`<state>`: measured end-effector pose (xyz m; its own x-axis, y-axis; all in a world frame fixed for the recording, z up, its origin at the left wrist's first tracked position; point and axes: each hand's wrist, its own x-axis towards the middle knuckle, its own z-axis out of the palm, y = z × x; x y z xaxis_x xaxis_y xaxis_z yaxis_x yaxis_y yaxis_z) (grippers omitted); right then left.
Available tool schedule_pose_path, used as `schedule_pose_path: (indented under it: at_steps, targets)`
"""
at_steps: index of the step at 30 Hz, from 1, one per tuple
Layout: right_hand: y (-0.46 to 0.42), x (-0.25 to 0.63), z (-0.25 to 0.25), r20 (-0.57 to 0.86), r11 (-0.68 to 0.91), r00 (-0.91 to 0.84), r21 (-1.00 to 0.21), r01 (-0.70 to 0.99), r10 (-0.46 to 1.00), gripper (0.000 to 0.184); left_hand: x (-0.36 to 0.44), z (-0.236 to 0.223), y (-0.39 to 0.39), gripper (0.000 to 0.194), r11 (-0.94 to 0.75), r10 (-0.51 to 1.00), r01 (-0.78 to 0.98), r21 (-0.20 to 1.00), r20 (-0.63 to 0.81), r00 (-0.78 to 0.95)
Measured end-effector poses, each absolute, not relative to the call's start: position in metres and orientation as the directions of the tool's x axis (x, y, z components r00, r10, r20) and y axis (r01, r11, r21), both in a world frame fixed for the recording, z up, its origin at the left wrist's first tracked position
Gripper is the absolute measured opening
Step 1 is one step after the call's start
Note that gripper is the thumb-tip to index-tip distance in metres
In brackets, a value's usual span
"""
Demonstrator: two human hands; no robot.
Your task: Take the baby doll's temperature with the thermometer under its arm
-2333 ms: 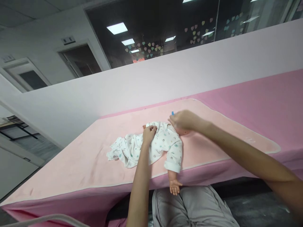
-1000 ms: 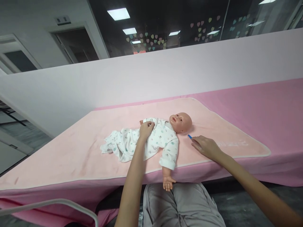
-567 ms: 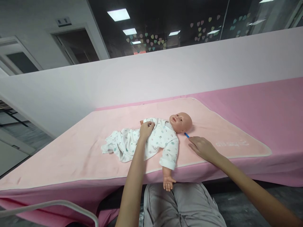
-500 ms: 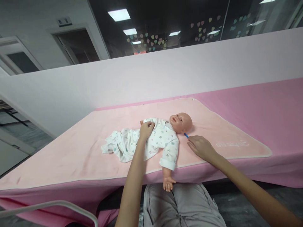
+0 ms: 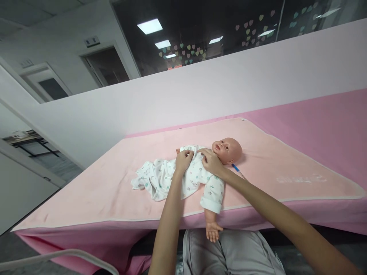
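A baby doll (image 5: 227,149) in a white printed romper (image 5: 163,178) lies on its back on a pale pink blanket (image 5: 114,179), head to the right. One doll arm hangs over the table's near edge (image 5: 212,225). My left hand (image 5: 183,159) rests on the doll's chest, fingers curled into the romper fabric. My right hand (image 5: 210,161) sits at the collar just below the doll's chin, fingers bent onto the cloth. A thin stick with a blue tip (image 5: 237,170) lies on the blanket beside the doll's head, behind my right wrist.
The blanket covers a long table draped in darker pink cloth (image 5: 321,118). A pale partition wall (image 5: 200,88) runs behind it. My grey-trousered knees (image 5: 229,252) are under the near edge. A white curved rail (image 5: 57,256) shows at the lower left.
My right hand let go of the blue-tipped stick on the blanket and moved left onto the doll's collar. My left hand stayed on the chest. The camera shifted slightly.
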<state>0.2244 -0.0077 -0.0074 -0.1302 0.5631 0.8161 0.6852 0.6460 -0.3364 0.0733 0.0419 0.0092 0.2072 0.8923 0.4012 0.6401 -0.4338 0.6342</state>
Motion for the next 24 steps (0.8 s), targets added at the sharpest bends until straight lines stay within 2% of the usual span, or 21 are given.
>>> schedule_pose_path:
  at_steps: [10,17,19,22,24]
  targets:
    - [-0.0136,0.2288,-0.0157,0.867,0.72,-0.072,-0.359,0.594,0.492,0.051,0.0734,0.0077,0.0443,0.035,-0.419,0.899,0.662,0.622,0.388,0.204]
    - [-0.0133,0.2284,-0.0098,0.766,0.647,0.039,-0.568,0.508,0.642,0.053,0.0723,0.0051,0.0475,0.035,-0.425,0.896,0.664,0.615,0.392,0.21]
    - [-0.0141,0.2279,-0.0084,0.752,0.642,0.054,-0.596,0.483,0.657,0.053,0.0724,0.0051,0.0474,0.035,-0.426,0.895,0.665,0.613,0.392,0.212]
    - [-0.0149,0.2274,-0.0099,0.781,0.657,0.065,-0.564,0.501,0.621,0.053,0.0725,0.0057,0.0464,0.035,-0.419,0.899,0.669,0.613,0.383,0.212]
    - [-0.0151,0.228,-0.0127,0.814,0.665,0.018,-0.486,0.566,0.58,0.052,0.0727,0.0063,0.0454,0.035,-0.418,0.9,0.67,0.613,0.378,0.216]
